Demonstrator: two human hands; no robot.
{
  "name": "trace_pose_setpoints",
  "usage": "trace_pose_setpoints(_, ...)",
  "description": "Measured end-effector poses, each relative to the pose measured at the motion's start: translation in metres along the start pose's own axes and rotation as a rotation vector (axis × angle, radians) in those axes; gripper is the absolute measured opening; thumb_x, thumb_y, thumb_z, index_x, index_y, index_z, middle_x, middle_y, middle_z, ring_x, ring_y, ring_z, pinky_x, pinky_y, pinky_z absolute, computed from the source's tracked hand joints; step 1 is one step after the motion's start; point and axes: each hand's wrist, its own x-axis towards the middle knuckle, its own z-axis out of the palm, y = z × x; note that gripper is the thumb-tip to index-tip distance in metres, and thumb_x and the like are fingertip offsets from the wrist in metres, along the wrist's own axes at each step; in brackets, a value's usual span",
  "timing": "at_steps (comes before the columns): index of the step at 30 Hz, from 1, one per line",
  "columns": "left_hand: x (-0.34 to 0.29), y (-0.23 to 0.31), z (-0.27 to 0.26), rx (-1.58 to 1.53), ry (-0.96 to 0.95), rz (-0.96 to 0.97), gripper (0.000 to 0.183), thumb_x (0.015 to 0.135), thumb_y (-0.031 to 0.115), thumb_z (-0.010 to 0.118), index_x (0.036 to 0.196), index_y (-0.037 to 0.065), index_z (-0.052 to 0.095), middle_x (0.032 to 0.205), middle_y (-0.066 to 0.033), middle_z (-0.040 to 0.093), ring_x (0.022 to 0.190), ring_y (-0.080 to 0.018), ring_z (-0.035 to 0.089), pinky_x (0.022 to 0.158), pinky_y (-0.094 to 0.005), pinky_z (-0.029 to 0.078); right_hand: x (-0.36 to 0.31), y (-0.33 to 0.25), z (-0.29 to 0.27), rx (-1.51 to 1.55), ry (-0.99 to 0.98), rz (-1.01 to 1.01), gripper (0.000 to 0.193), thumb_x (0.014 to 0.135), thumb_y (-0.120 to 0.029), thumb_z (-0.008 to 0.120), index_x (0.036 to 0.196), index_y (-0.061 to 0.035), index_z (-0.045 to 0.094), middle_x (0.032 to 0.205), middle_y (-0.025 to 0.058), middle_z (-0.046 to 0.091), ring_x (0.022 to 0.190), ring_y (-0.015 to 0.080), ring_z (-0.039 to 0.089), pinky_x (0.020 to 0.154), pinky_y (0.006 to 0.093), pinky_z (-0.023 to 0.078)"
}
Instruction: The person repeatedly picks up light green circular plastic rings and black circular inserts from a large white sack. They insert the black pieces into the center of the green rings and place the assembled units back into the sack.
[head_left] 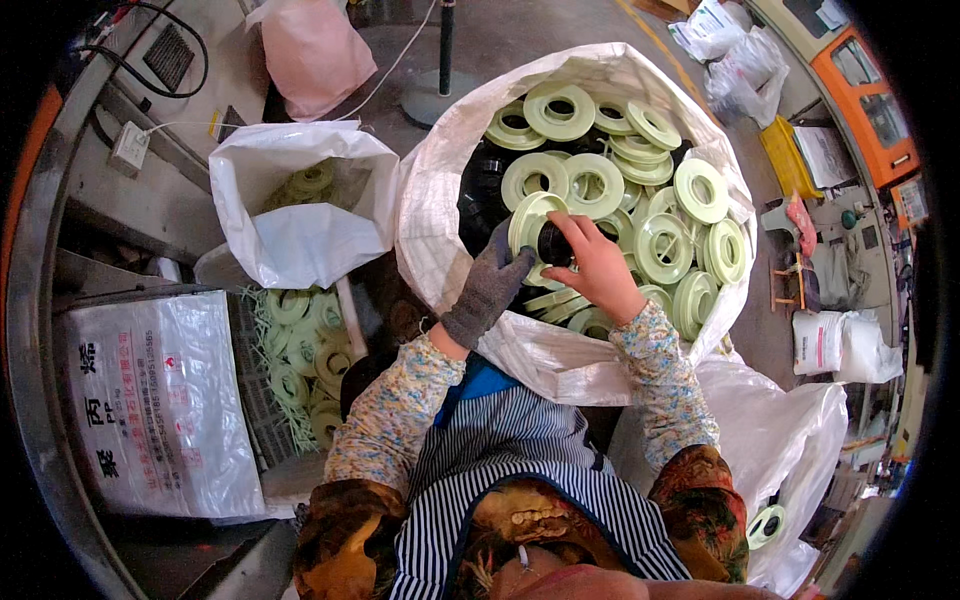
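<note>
My left hand (486, 292), in a grey glove, grips a pale green flanged plastic ring (528, 224) over a large white woven sack (432, 205). Bare, my right hand (603, 268) has its thumb and fingers round a short black plastic cylinder (553, 243), held against the ring's right side. Whether the two parts are joined cannot be made out. Beneath and around my hands, the sack holds many similar green rings (664, 248), lying flat or tilted. Black parts (483, 190) show among them at the sack's left side.
Left of the big sack stands a smaller white bag (235, 205) with greenish pieces inside. Below it, a bin holds green rings and thin strips (290, 385), beside a printed white sack (165, 400). A post base (425, 108) stands behind; another white sack (790, 410) lies at right.
</note>
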Motion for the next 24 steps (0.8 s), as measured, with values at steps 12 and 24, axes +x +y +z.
trace_pose_setpoints(12, -0.001, 0.008, -0.007, 0.134, -0.063, 0.052, 0.054, 0.091, 0.015, 0.058, 0.139, 0.001, 0.038, 0.124, -0.0173, 0.056, 0.111, -0.0243, 0.057, 0.095, -0.0337, 0.044, 0.002, 0.005, 0.003, -0.113, 0.025, -0.198, 0.078, 0.069, -0.025, 0.078, 0.137, -0.0128, 0.04, 0.117, 0.0155, 0.052, 0.097, 0.0352, 0.059, 0.079, 0.0425, 0.052)
trace_pose_setpoints(24, 0.0, -0.016, -0.002, 0.266, 0.089, 0.049, 0.047, 0.095, 0.025, 0.056, 0.133, 0.0, 0.044, 0.117, -0.0203, 0.06, 0.106, -0.0287, 0.061, 0.088, -0.0356, 0.048, 0.009, 0.012, 0.004, 0.118, -0.167, 0.497, 0.058, 0.089, -0.046, 0.059, 0.123, -0.0005, 0.051, 0.088, 0.0162, 0.068, 0.077, 0.0333, 0.067, 0.066, 0.0397, 0.054)
